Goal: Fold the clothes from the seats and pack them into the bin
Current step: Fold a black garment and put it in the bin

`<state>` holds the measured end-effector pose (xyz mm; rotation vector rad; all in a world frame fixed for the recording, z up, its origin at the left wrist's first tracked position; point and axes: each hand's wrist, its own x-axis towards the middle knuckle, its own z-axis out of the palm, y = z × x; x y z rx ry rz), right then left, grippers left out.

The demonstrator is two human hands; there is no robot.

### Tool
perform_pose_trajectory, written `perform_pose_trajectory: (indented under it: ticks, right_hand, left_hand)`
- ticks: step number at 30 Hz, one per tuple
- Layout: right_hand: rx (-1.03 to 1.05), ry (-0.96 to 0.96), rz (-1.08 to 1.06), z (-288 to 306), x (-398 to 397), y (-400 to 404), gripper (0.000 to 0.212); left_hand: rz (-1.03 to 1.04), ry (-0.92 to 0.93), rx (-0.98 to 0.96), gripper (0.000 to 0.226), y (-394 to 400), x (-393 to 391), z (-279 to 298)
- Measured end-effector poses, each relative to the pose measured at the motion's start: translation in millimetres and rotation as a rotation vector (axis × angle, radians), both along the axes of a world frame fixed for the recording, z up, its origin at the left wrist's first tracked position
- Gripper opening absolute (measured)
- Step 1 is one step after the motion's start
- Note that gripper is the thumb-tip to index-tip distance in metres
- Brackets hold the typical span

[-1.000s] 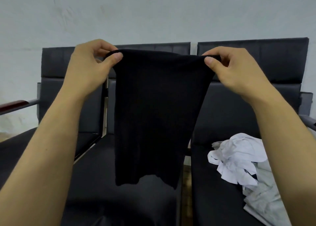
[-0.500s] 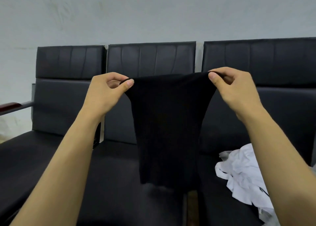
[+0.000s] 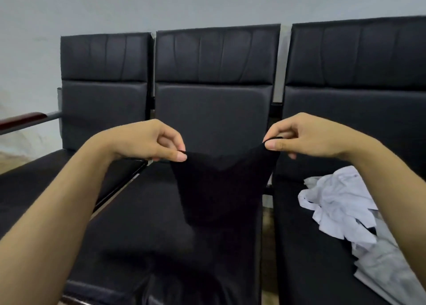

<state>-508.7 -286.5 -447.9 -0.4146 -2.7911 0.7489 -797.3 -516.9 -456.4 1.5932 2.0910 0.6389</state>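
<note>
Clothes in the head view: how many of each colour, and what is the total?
Black garment, pinched at its top corners by the left hand and right hand: 1
White garment: 1
Grey garment: 1
Total: 3

Three black padded seats (image 3: 214, 111) stand in a row against a pale wall (image 3: 161, 2). A wood-capped armrest (image 3: 22, 121) projects at the left end.

Single head-worn view, looking forward and slightly down from standing height, close over both forearms, squarely facing a row of three black seats (image 3: 214, 111) against a pale wall (image 3: 161, 2); wide-angle lens bends the edges.
</note>
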Motion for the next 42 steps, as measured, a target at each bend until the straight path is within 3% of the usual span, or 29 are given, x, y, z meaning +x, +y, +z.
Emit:
perform_pose_trajectory:
  ticks: [5,8,18,24,29,32,37,42]
  right_hand:
    - [-0.245,-0.393,0.134,-15.0,11.0,-7.1,0.005]
    - [-0.219,-0.543,0.158,-35.1,1.5,-5.0,0.011]
    - [-0.288,-0.464,-0.018,-111.8,-57.6,38.2,0.013]
    - [-0.148,-0.371,-0.031,-147.3,-91.5,41.8,0.007]
    - [-0.047,-0.113,-0.129,-135.1,-103.3,44.0,0.005]
    - [-0.031,-0.017,-0.174,-129.3,-99.8,43.0,0.007]
    - [-0.095,-0.205,-0.028,-116.4,-84.8,33.2,0.007]
    - [-0.427,-0.449,0.169,-70.4,-48.5,21.4,0.012]
  left_hand:
    - [-0.174,-0.090,-0.412,0.021,-14.6,-8.6,-23.7]
    - [-0.229,-0.130,-0.534,0.011,-0.2,-6.1,-44.1]
    - [0.026,-0.114,-0.518,0.018,40.6,-45.3,-107.3]
    - [0.071,-0.084,-0.586,0.019,47.7,-52.1,-130.2]
    - [0.164,0.030,-0.202,0.020,55.3,-53.2,-102.9]
    - [0.190,0.042,-0.126,0.020,53.1,-51.8,-92.9]
    - [0.090,-0.054,-0.337,0.022,32.8,-47.7,-88.8]
    - [-0.132,-0.257,-0.455,0.018,-1.1,-24.7,-47.4]
